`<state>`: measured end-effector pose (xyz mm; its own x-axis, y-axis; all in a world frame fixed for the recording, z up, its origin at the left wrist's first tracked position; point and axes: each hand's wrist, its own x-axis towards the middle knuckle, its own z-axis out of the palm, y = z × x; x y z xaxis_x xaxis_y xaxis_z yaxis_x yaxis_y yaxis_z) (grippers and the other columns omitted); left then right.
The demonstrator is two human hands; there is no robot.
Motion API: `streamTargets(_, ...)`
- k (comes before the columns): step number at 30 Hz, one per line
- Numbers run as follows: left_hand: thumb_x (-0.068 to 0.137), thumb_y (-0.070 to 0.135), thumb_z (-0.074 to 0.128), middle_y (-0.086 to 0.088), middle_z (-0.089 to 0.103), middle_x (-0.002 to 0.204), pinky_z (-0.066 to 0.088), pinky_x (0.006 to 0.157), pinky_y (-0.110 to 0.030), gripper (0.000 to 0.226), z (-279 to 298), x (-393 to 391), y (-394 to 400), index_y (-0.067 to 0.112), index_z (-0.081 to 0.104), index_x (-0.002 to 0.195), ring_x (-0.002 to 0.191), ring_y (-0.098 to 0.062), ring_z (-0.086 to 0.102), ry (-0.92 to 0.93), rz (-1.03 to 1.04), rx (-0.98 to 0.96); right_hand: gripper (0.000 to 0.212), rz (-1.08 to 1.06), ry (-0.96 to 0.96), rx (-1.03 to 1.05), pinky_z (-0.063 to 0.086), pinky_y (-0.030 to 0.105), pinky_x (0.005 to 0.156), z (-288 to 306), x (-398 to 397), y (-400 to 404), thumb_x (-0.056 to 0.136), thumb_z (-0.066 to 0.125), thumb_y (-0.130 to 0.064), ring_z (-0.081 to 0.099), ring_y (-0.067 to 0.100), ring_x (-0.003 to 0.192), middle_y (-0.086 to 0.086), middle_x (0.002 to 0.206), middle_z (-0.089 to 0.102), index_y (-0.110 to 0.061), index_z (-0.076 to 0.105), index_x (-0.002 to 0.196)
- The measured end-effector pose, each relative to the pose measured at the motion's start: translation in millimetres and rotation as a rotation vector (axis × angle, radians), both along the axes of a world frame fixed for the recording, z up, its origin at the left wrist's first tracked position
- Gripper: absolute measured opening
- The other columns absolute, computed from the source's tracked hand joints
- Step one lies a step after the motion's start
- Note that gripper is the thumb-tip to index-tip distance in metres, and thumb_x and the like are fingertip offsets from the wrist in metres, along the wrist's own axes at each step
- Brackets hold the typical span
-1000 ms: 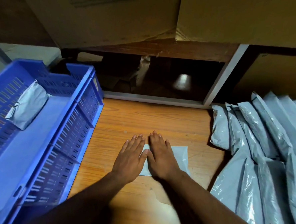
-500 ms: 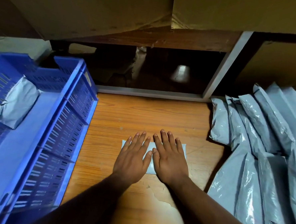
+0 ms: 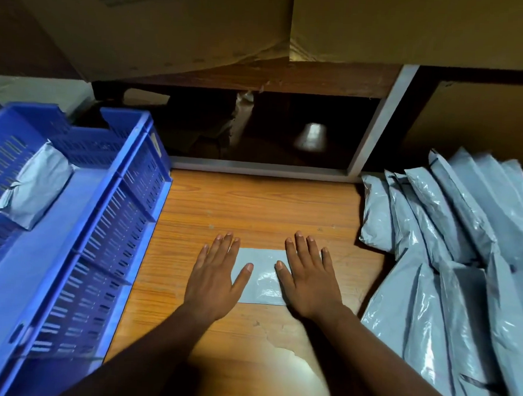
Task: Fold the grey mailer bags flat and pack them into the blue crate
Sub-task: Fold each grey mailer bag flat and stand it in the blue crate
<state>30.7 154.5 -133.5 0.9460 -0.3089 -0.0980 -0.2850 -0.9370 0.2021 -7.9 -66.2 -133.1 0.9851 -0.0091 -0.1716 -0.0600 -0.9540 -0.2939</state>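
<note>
A folded grey mailer bag (image 3: 263, 276) lies flat on the wooden table (image 3: 253, 209). My left hand (image 3: 214, 274) presses its left end with straight fingers. My right hand (image 3: 307, 280) presses its right end the same way, and the bag's middle shows between them. The blue crate (image 3: 104, 237) stands at the left. One folded grey bag (image 3: 35, 190) leans against the far left wall inside it. A pile of unfolded grey mailer bags (image 3: 452, 258) lies at the right.
Cardboard boxes (image 3: 188, 25) overhang the far side above a dark shelf opening with a white frame (image 3: 378, 125). The table's veneer is chipped (image 3: 278, 345) near my forearms.
My hands have slid apart over the folded bag, the left one leftward and the right one rightward, uncovering its middle.
</note>
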Motion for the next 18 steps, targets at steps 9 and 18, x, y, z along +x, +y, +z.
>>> streamTargets(9, 0.110, 0.044, 0.004, -0.001, 0.025, 0.167, 0.014, 0.126, -0.041, 0.064, -8, -9, -28, 0.013, 0.030, 0.160, 0.157, -0.014, 0.015, -0.075, -0.153, -0.081, 0.058, 0.111, -0.127, 0.047, -0.003, 0.045, 0.128, -12, -4, 38, 0.111, 0.012, -0.042, -0.006, 0.018, 0.160, -0.002, 0.173, 0.002, -0.022, 0.011, 0.166)
streamTargets(18, 0.105, 0.060, -0.001, 0.002, 0.005, 0.170, 0.004, 0.129, -0.038, 0.074, -9, -11, -18, 0.018, 0.014, 0.164, 0.158, -0.013, 0.000, -0.038, -0.068, -0.044, 0.061, 0.106, -0.110, 0.009, -0.004, 0.044, 0.128, -15, -8, 23, 0.111, 0.010, -0.051, -0.011, 0.017, 0.159, -0.004, 0.172, -0.006, -0.024, 0.005, 0.166)
